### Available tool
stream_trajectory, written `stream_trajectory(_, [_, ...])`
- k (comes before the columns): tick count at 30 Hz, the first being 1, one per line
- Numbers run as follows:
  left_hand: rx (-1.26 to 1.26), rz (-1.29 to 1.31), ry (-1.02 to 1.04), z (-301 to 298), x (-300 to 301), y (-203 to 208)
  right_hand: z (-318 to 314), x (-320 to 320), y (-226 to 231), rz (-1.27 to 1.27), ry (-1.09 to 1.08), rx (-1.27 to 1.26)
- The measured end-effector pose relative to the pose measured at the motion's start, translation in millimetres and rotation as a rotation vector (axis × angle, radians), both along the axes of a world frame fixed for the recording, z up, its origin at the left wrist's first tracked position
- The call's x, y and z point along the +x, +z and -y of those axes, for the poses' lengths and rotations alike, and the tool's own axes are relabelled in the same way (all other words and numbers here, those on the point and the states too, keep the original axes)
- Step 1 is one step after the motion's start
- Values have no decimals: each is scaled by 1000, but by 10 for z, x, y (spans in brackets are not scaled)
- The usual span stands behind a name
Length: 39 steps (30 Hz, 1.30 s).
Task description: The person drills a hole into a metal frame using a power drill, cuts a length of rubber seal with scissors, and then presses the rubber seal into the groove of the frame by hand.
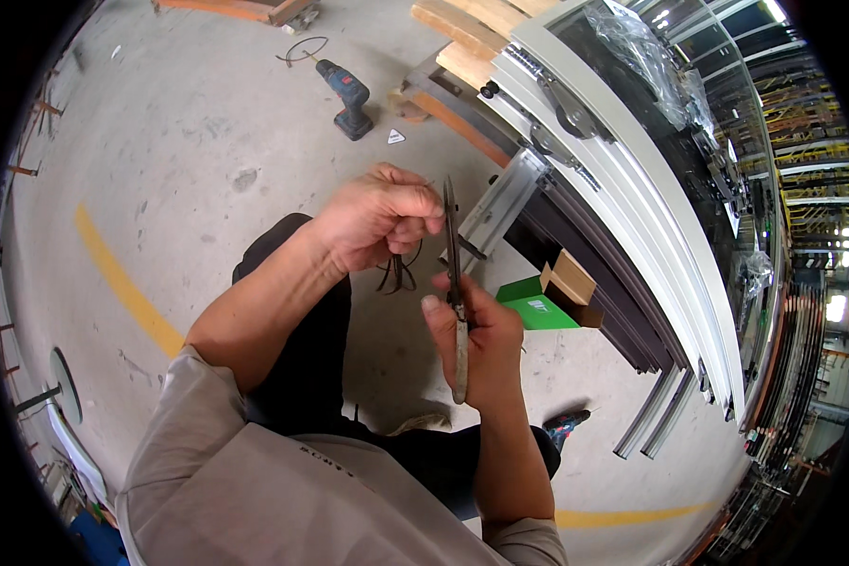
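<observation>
Fingers of the right hand (489,330) close round the near, pale handle of the tool (454,259); those of the left hand (375,222) curl nearly closed beside its far end, what they pinch I cannot tell; right, a green box (540,307)

A drill (347,90) and perhaps a driver (563,431) lie on the floor (174,151).

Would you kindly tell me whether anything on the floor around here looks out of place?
Mildly: a blue cordless drill sits on the open floor near a white triangular piece, where someone might trip over it. The green box gapes open, flaps raised. I see no spill.
</observation>
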<state>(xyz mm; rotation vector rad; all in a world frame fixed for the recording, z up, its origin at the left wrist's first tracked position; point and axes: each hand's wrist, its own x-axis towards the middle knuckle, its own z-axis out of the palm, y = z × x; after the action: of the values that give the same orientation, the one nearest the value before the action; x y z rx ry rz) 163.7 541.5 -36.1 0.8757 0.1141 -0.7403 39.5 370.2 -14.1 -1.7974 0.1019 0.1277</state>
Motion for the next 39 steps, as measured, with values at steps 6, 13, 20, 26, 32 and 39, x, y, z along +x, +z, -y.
stream_trajectory(6, [-35, -9, 14, -36, 10, 21, -3, 33, 8, 90, 38, -96])
stream_trajectory(13, [-49, -15, 17, -100, -17, 2, -9, 33, 38, 50, 89, -96])
stream_trajectory(20, [-110, -8, -4, -34, 28, -6, 52, -53, -197, -57, 59, 134])
stream_trajectory(26, [13, 165, 34, -113, 55, -65, 446, -212, 457, 312, -15, -130])
stream_trajectory(32, [-151, 178, -54, 4, 129, -163, 1386, 316, 1729, 533, -871, -740])
stream_trajectory(39, [-222, 254, -81, 77, 266, -465, 2514, 779, 1746, 6, -682, -1422])
